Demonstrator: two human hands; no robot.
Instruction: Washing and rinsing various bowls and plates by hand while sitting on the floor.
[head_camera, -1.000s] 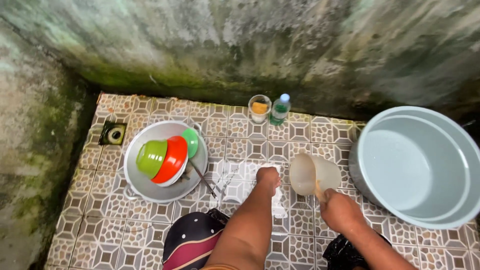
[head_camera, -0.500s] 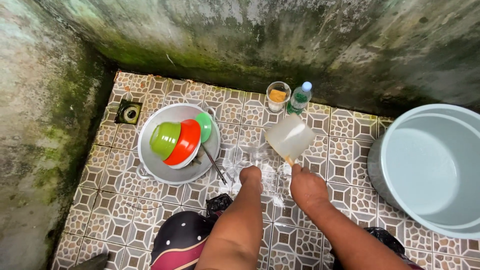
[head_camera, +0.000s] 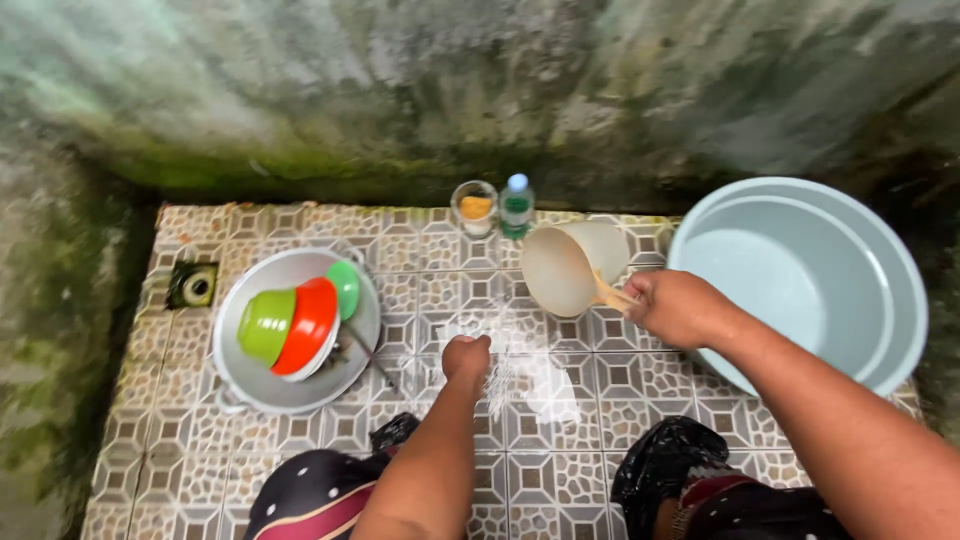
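1. R hand (head_camera: 678, 306), right of centre of frame, closed round the handle of a translucent whitish plastic water scoop (head_camera: 570, 266); scoop is tipped on its side, mouth facing lower left, held above the floor just left of the hand.
2. L hand (head_camera: 466, 357), frame centre, fingers curled into a fist, knuckles down on the wet patterned floor tiles (head_camera: 600, 420); can't tell if anything is inside the fist.
3. White soapy foam patch (head_camera: 530, 375) on tiles just right of L hand, touching it, below the scoop.
4. Big pale blue-grey plastic basin (head_camera: 810, 275) at right of frame, water inside, just beside R hand.
5. Round metal basin (head_camera: 262, 390) at left of frame holds green plastic bowl (head_camera: 265, 325), orange-red plastic bowl (head_camera: 310, 325) and small green plastic lid/plate (head_camera: 345, 288), all stacked on edge, leaning.
6. Metal utensil handle (head_camera: 372, 355) sticks out over the metal basin's right rim.
7. Clear glass w/ yellow sponge (head_camera: 475, 208) and small green plastic bottle w/ blue cap (head_camera: 516, 208) upright side by side at upper centre, by the mossy concrete wall (head_camera: 480, 90).
8. Floor drain (head_camera: 195, 286) at upper left, just beside the metal basin.
9. Person's knees in dark dotted cloth (head_camera: 310, 495) at bottom edge.
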